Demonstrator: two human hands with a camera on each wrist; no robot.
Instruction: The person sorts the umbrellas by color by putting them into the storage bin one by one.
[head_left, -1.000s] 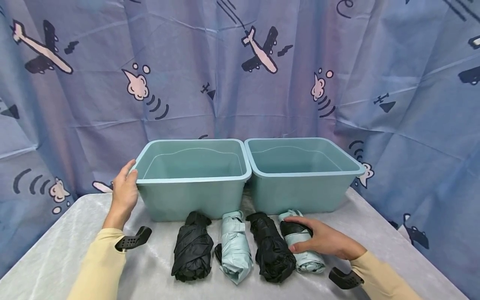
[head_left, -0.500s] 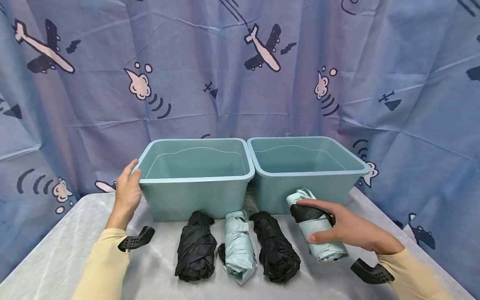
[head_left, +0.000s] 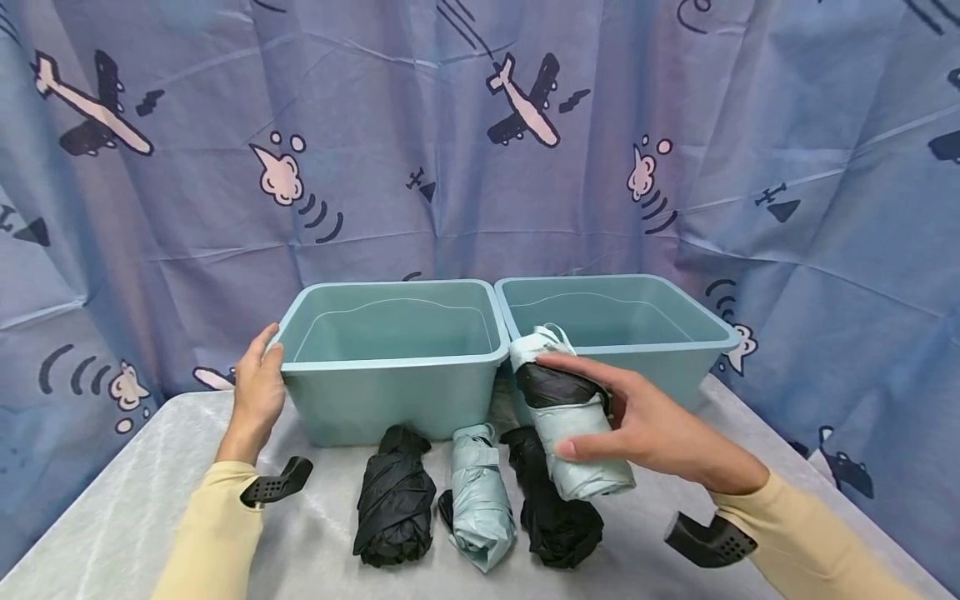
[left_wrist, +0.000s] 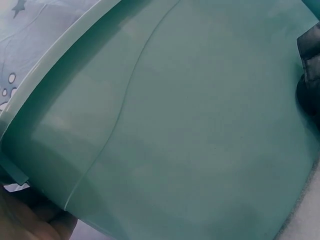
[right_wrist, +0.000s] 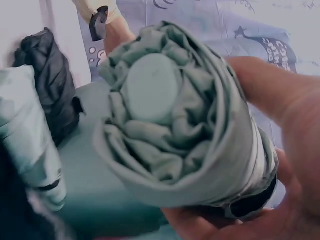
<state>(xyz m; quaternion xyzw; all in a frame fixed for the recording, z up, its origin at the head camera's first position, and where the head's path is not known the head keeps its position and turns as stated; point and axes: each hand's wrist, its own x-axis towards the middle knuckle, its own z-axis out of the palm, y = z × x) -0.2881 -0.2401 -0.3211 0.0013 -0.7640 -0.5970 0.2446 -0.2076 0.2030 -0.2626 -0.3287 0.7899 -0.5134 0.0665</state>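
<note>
My right hand grips a folded light-green umbrella with a black band, raised off the table and tilted in front of the right bin. In the right wrist view the round handle end of this umbrella faces the camera. My left hand holds the left end of the left bin, at its rim. Lying on the table before the bins are a black folded umbrella, a light-green umbrella and another black umbrella, which the raised one partly covers.
Both green plastic bins stand side by side on a pale cloth-covered table. Behind them hangs a blue curtain with airplane prints. A black wrist device is strapped on each sleeve.
The right hand has lifted the light-green umbrella from the right end of the row, first up and right, then left and higher. The left hand has stayed at the left bin.
</note>
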